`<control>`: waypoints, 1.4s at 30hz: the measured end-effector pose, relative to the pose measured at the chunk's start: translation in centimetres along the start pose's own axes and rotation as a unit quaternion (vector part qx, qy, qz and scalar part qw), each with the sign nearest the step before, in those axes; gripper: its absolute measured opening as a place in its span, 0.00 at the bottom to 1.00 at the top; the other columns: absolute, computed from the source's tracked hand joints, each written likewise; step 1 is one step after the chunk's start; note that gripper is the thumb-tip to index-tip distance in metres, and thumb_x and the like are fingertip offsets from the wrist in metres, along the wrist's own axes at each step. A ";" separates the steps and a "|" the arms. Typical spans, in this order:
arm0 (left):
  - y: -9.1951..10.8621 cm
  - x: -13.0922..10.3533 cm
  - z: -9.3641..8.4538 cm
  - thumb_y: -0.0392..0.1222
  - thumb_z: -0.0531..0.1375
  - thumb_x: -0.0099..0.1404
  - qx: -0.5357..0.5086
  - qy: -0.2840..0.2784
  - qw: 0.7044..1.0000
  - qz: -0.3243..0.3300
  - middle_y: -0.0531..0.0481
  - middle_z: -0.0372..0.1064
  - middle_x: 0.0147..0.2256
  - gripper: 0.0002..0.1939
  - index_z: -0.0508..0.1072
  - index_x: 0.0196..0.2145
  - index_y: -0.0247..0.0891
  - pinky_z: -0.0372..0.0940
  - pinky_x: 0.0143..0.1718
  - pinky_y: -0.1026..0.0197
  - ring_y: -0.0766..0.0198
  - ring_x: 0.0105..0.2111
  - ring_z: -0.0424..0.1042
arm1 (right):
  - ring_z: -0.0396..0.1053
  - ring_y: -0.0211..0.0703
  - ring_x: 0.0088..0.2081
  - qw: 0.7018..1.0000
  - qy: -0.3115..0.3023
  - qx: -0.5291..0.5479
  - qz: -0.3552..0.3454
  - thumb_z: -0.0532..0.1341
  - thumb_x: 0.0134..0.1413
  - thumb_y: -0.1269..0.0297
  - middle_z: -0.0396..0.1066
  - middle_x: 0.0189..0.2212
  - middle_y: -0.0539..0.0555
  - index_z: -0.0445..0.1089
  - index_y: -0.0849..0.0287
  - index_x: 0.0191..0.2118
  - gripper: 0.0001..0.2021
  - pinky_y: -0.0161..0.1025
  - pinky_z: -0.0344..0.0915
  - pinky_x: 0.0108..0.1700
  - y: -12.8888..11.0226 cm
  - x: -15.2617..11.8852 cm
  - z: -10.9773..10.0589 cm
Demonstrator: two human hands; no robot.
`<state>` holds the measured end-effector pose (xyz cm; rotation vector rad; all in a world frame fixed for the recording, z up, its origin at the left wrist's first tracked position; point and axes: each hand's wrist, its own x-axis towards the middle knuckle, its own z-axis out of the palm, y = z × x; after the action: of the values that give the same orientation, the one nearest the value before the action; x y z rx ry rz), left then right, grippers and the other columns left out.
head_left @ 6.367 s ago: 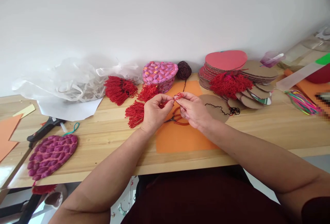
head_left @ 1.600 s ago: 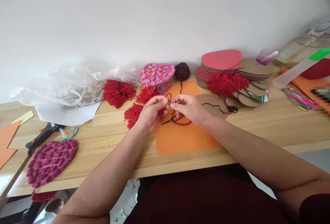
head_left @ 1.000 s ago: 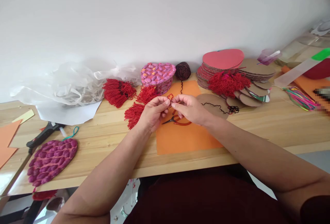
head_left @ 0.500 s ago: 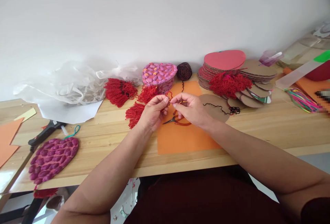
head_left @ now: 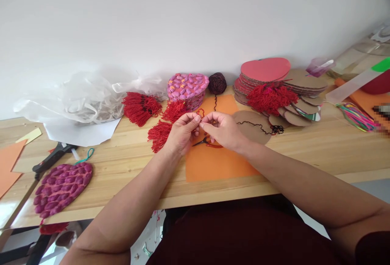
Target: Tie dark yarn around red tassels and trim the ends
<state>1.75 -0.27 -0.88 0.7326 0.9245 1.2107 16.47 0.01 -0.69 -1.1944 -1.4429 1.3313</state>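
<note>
Red yarn (head_left: 200, 112) forms a small loop above my fingertips. My left hand (head_left: 185, 131) is closed in a pinch on this yarn. Opposite it, my right hand (head_left: 222, 129) also pinches the yarn, and the fingertips of both hands meet. Below them, small orange-handled scissors (head_left: 214, 146) lie on a sheet of orange paper (head_left: 224, 169), partly hidden by my right hand. Beside my left hand rests a red yarn tassel (head_left: 159, 135). Dark yarn trails from a ball of dark yarn (head_left: 217, 83) toward my hands.
At the back right are stacked red and brown cardboard shapes (head_left: 265, 70) with red tassels (head_left: 272, 97). A purple pebbled heart (head_left: 64, 187) and a black glue gun (head_left: 53, 159) lie left, before a white plastic bag (head_left: 88, 98). A pink pebbled stack (head_left: 188, 88) stands behind.
My fingertips have drawn together, and the red yarn loop shows more clearly above them. The other things stay in place, with a slight shift of the view.
</note>
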 end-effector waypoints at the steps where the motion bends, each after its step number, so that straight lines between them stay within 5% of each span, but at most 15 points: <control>1: 0.0 0.0 0.0 0.42 0.74 0.50 0.005 0.001 1.000 0.009 0.57 0.65 0.24 0.17 0.71 0.30 0.36 0.59 0.22 0.71 0.75 0.21 0.62 | 0.63 0.30 0.15 1.000 0.000 0.009 0.006 0.64 0.56 0.63 0.67 0.19 0.44 0.66 0.58 0.33 0.06 0.28 0.60 0.17 0.0 0.0 0.0; 12: -0.1 -0.1 0.0 0.47 0.72 0.53 0.095 0.010 0.992 0.081 0.56 0.65 0.27 0.16 0.71 0.31 0.38 0.64 0.28 0.69 0.71 0.27 0.65 | 0.63 0.30 0.14 0.998 -0.007 0.051 0.025 0.63 0.56 0.65 0.64 0.15 0.41 0.63 0.57 0.32 0.06 0.28 0.62 0.18 -0.2 0.1 0.1; 22: 0.2 0.4 -0.9 0.41 0.71 0.53 0.185 0.030 0.968 0.169 0.51 0.72 0.31 0.08 0.77 0.29 0.36 0.61 0.32 0.68 0.69 0.30 0.67 | 0.58 0.28 0.14 0.999 -0.007 0.031 0.028 0.62 0.56 0.68 0.67 0.21 0.44 0.64 0.57 0.32 0.05 0.28 0.57 0.14 -0.4 0.2 -0.2; 27: 0.4 0.2 -0.6 0.42 0.72 0.52 0.157 0.022 0.976 0.149 0.53 0.71 0.27 0.11 0.76 0.29 0.37 0.60 0.24 0.67 0.72 0.23 0.65 | 0.58 0.28 0.13 0.999 -0.018 0.016 0.028 0.62 0.57 0.68 0.66 0.20 0.44 0.65 0.57 0.32 0.05 0.27 0.55 0.13 -0.4 0.2 -0.4; 32: 0.6 -0.1 -0.2 0.43 0.72 0.52 0.138 0.001 0.981 0.135 0.53 0.70 0.26 0.12 0.74 0.29 0.35 0.65 0.31 0.66 0.70 0.25 0.68 | 0.59 0.28 0.14 0.999 -0.016 0.020 0.031 0.60 0.57 0.70 0.67 0.20 0.44 0.65 0.58 0.31 0.04 0.27 0.58 0.14 -0.6 0.1 -0.4; 42: 0.1 0.0 -0.3 0.44 0.70 0.55 0.124 -0.014 0.984 0.125 0.55 0.69 0.27 0.13 0.71 0.32 0.37 0.63 0.28 0.67 0.72 0.24 0.66 | 0.59 0.28 0.14 0.996 -0.034 0.074 0.034 0.60 0.56 0.72 0.66 0.20 0.44 0.63 0.58 0.30 0.06 0.29 0.61 0.15 -0.2 0.2 -0.1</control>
<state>1.45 -0.22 -0.97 1.0887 0.9925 1.3116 16.53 0.28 -0.45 -1.1185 -1.3354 1.5112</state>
